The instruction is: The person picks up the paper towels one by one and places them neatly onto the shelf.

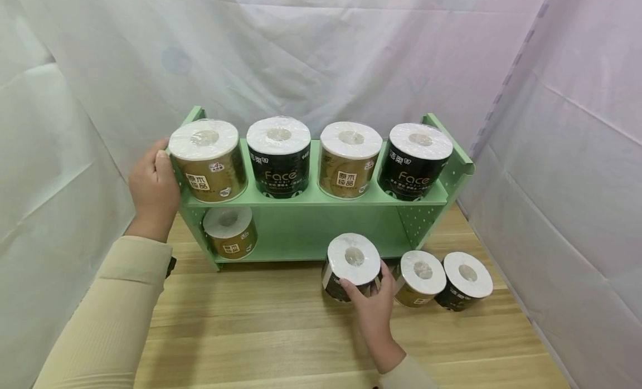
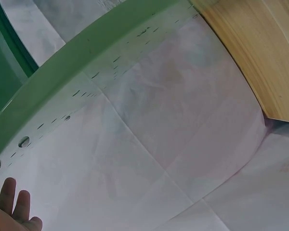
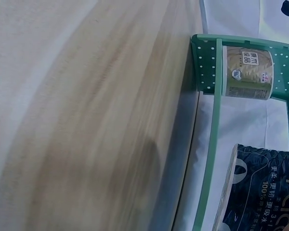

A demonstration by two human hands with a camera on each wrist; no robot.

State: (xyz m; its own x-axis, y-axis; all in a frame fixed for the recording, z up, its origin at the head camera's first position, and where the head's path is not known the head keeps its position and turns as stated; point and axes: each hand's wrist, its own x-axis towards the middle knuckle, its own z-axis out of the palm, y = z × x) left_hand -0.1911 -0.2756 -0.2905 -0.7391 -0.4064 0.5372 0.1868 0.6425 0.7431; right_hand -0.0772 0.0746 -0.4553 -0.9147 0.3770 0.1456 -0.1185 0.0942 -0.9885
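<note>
"Head view: what is the right hand (image 1: 376,311) doing?"

"It is gripping a black roll (image 1: 351,272), the thumb pressing at the front and the fingers curling round the right side. The roll is being held just in front of the lower front edge of a green rack (image 1: 301,233), right of its middle. I cannot tell whether its base is touching the desk (image 1: 241,333)."

"How is that roll looking?"

"Its round white end is facing up, with a hollow core in the middle and clear film glinting over it. Its dark wrapper is showing, in the right wrist view, white print and larger gold-toned letters running out of frame."

"And the left hand (image 1: 155,185)?"

"Well apart from the right one, it is resting near the rack's upper left corner, at the side panel (image 2: 86,50). I cannot tell whether it is clamping the panel."

"What is standing around them?"

"Four rolls (image 1: 279,160), gold and black alternating, are lining the upper shelf. A lower gold roll (image 1: 230,233) is standing at the lower shelf's left end. On the desk, a loose gold roll (image 1: 420,283) is standing by the rack's lower right corner, a second dark roll (image 1: 462,286) just beside it, near the desk's right edge."
</note>
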